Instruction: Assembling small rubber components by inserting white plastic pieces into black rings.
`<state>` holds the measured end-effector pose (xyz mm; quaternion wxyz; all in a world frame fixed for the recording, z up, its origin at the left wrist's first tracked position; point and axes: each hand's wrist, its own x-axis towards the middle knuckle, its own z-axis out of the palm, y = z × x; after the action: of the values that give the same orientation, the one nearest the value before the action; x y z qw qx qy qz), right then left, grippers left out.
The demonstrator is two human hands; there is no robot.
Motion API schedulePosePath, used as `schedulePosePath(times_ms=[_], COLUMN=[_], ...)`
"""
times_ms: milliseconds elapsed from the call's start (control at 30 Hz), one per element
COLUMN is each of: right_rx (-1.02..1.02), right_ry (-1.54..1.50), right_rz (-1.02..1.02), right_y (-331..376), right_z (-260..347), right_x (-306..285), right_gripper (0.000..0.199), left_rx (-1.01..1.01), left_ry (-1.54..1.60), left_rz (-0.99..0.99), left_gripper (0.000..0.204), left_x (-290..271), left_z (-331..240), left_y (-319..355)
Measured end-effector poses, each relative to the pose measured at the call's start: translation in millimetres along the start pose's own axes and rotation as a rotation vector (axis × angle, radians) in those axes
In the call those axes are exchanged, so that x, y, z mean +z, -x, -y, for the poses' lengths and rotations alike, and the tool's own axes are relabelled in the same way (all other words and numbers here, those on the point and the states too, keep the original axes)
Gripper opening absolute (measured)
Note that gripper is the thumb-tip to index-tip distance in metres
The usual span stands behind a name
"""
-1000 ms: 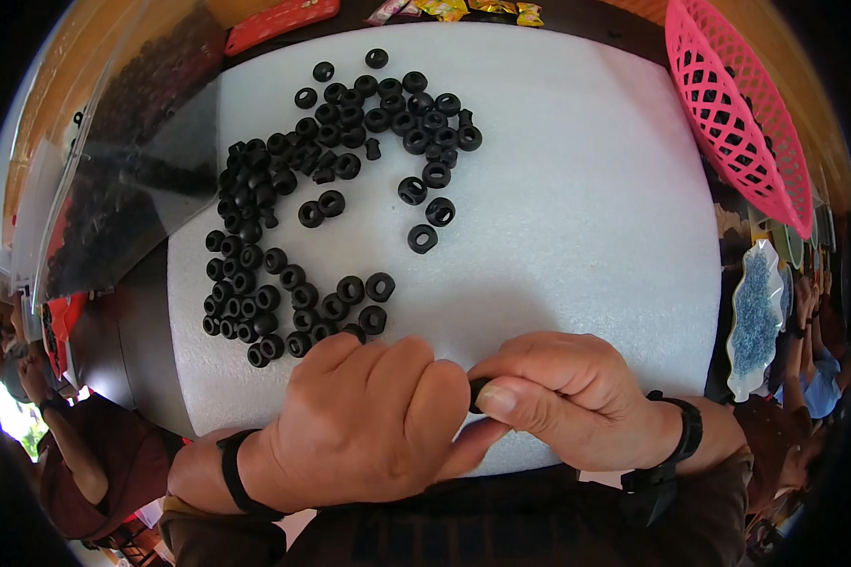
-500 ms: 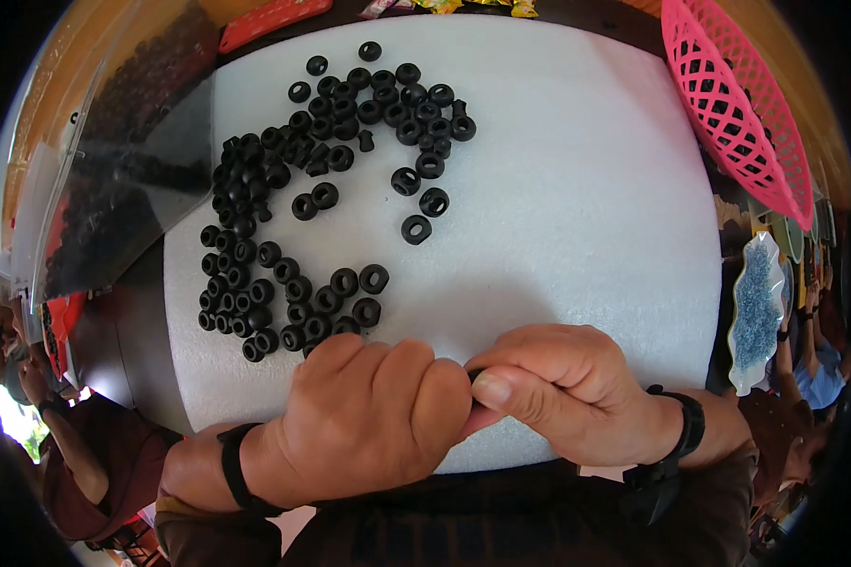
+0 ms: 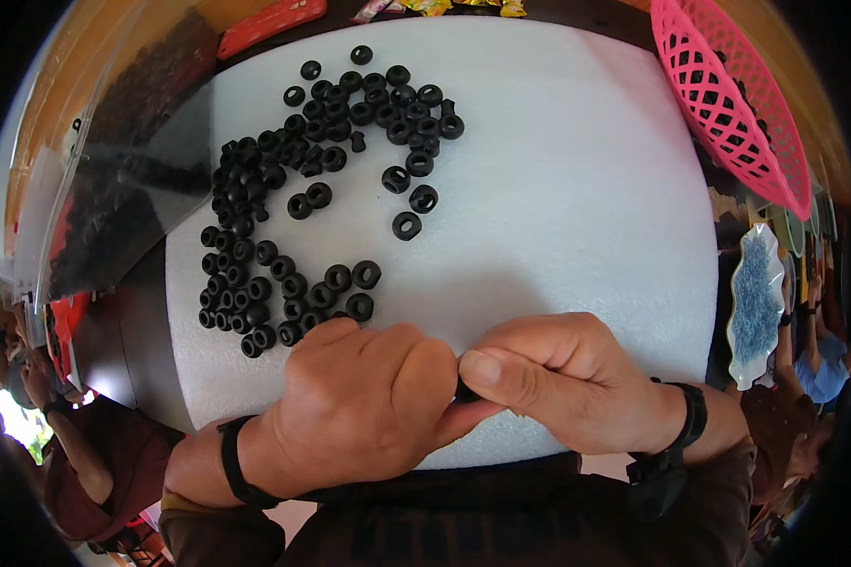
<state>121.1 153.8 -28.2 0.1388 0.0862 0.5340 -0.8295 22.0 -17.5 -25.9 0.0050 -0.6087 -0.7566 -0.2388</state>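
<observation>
My left hand [image 3: 369, 397] is closed in a fist, knuckles up, its fingers curled out of sight. My right hand [image 3: 567, 387] meets it, with thumb and forefinger pinching a small black piece [image 3: 462, 391]. Only a sliver of that piece shows between the two hands, so its shape is hidden. Whatever the left fist grips is covered by its fingers. Just beyond the left hand lie many small black rings [image 3: 293, 285], round with a hole through each, spread in a curved band over a white foam sheet [image 3: 558, 189]. A spool-shaped black part [image 3: 357, 142] lies among them.
A clear plastic box [image 3: 128, 180] with black pieces leans in at the left. A pink lattice basket [image 3: 775, 142] holding black pieces is at far right, above a white wavy-edged dish [image 3: 773, 283] of blue grains. A red tray [image 3: 269, 25] lies at the back. Other people sit on both sides.
Both hands stay together and have shifted slightly; the left fist has turned a little. More of the black piece shows between them. The view has shifted slightly.
</observation>
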Motion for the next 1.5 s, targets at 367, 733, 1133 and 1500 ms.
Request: schedulePosePath(times_ms=[367,733,1133,1500], right_rx=[0.041,0.050,0.029,0.026], right_ry=[0.115,0.088,0.122,0.128], right_rz=[0.156,0.178,0.178,0.185], right_y=[-0.5,-1.2,-2.6,-3.4], right_z=[14.1,13.6,12.4,13.6], right_x=[-9.3,-11.5,-10.9,-11.9], right_gripper=[0.033,0.031,0.030,0.030], left_rx=[0.047,0.049,0.023,0.056], left_ry=[0.017,0.034,0.038,0.057], left_rz=[-0.038,-0.043,-0.028,-0.047], left_gripper=[0.041,0.041,0.046,0.042], left_x=[5.7,2.1,-5.6,-2.1], left_z=[6.4,8.6,9.7,9.1], left_y=[3.1,1.1,-0.8,-2.0])
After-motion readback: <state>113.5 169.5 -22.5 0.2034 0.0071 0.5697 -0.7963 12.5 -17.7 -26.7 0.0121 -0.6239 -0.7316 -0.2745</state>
